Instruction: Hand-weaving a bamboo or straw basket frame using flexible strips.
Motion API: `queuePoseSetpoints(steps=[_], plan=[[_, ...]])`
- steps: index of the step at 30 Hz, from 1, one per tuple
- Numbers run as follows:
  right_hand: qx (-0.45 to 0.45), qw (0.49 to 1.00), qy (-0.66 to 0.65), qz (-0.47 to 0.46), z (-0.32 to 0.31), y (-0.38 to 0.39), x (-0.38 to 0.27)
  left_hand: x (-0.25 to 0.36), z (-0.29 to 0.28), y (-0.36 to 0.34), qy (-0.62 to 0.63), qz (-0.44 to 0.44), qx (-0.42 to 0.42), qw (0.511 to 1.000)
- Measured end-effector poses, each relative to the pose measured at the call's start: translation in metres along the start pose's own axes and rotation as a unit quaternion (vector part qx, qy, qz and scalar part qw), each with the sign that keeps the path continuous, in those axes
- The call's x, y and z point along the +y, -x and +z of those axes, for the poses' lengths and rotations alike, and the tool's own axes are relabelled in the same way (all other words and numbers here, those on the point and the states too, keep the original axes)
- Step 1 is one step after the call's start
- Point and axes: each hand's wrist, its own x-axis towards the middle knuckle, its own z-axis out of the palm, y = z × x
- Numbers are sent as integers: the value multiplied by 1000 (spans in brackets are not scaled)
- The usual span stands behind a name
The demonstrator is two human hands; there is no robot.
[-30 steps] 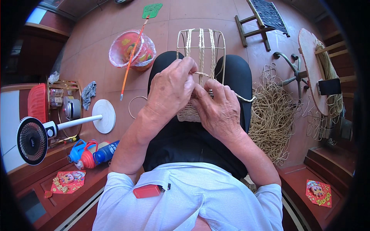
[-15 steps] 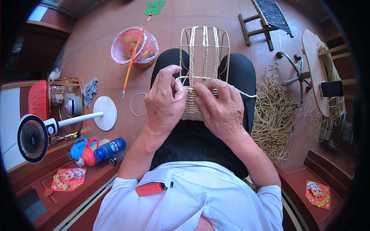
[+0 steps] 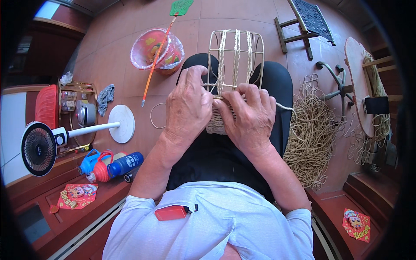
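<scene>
Reddish tiled floor (image 3: pixel 242 17) behind. Tan wire-framed, cord-woven basket (image 3: pixel 217 125) sits between black-trousered thighs (image 3: pixel 274 78). Probably light: springy frame, soft weave; best held at the weave's edge. Left hand (image 3: pixel 187 102) half-curled at its left side, grip hidden. Right hand (image 3: pixel 249 115) partly closed over the edge; can't tell if pinching the twisted tan cord (image 3: pixel 284 106). Versus half a second ago: thumbs closer together, right fingers more curled.

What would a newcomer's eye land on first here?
Probably the partly woven frame between the knees, with the left hand and right hand at its woven part. Next, the big tangled heap of tan cord to the right. Then the pink bin at upper left, an orange-handled, green-headed fly swatter crossing it in view.
</scene>
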Motion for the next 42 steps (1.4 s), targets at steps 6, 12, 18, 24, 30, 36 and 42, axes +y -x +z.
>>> queuePoseSetpoints(steps=[6, 12, 18, 24, 30, 36, 42], plan=[[25, 999, -35, 31, 7, -6, -1, -17, -7, -1, 379, -181, -36, 907], [30, 998, -45, 15, 8, -4, -2, -37, -7, 7, 657, -271, -78, 699], [-8, 999, -26, -21, 7, -3, -3, -58, -13, 7, 767, -302, -139, 548], [-10, 999, -26, -25, 8, -5, -7, -83, -29, -16, 735, -334, -170, 565], [-1, 999, -38, -17, 10, -6, -7, -197, -92, -8, 663, -373, -64, 646], [-5, 999, -36, -16, 10, -7, -10, -349, -196, -5, 490, -467, 84, 731], [-7, 999, -47, -12, 9, -7, -7, -223, -126, -33, 22, -128, 74, 989]])
